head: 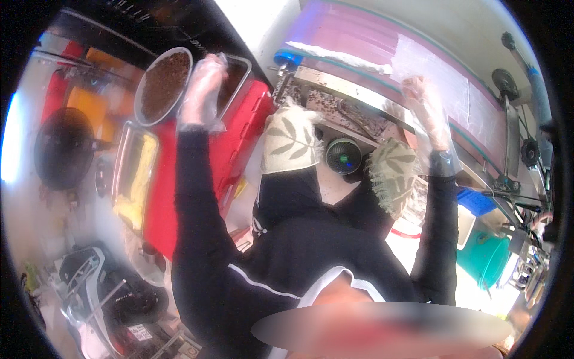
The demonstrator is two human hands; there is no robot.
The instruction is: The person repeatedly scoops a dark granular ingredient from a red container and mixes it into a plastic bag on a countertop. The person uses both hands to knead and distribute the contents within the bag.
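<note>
Clear plastic gloves cover both hands. My left hand (pixel 206 87) is at the near edge of a metal tray (pixel 241 92) with dark brown contents, next to a round bowl (pixel 138 105) of brown crumbs (pixel 165 85). Its fingers are blurred, and whether they hold anything is hidden. Over the near edge of a pinkish belt machine (pixel 350 27), my right hand (pixel 421 96) has curled fingers by a thin white sheet (pixel 430 58). Its grip cannot be made out. Left of that sheet, a long white roll (pixel 338 58) lies along the belt.
A red surface (pixel 166 193) on my left bears a clear tray (pixel 117 166) with a yellow mass (pixel 139 179). A small fan (pixel 343 155) sits below the belt, between my knees, which patterned cloths (pixel 291 139) cover. A teal bucket (pixel 482 260) stands at right.
</note>
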